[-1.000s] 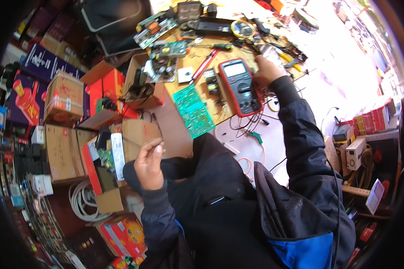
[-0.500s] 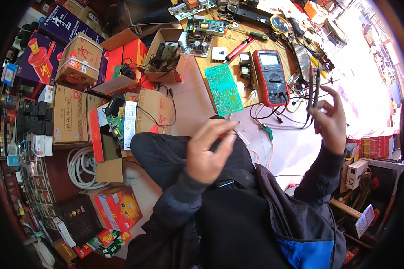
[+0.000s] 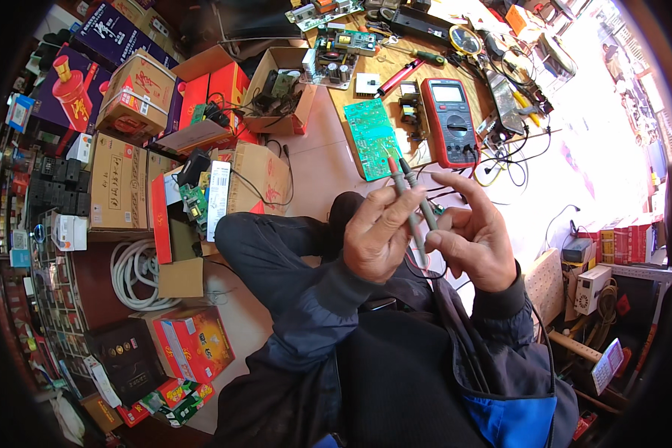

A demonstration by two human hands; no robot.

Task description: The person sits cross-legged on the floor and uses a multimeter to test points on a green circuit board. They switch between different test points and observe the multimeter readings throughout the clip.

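Two grey test probes come together in front of my body, tips pointing up and away. My left hand is closed, its fingers on the red-tipped probe. Around the black-tipped probe, my right hand has its thumb and fingers curled, close against the left hand. The fingers partly hide both handles. Just beyond the tips lies a green circuit board, at the table's near edge. To its right, a red and grey multimeter rests with leads plugged into its lower end.
The wooden table also bears a magnifying glass, a screwdriver, a red pen-like tool and more circuit boards. Open cartons of electronic parts stand to the left, near a coil of white cable. Loose leads trail right of the multimeter.
My right hand has come left and down from the right side with the probes. My left hand has moved right to meet it and now grips the red-tipped probe.
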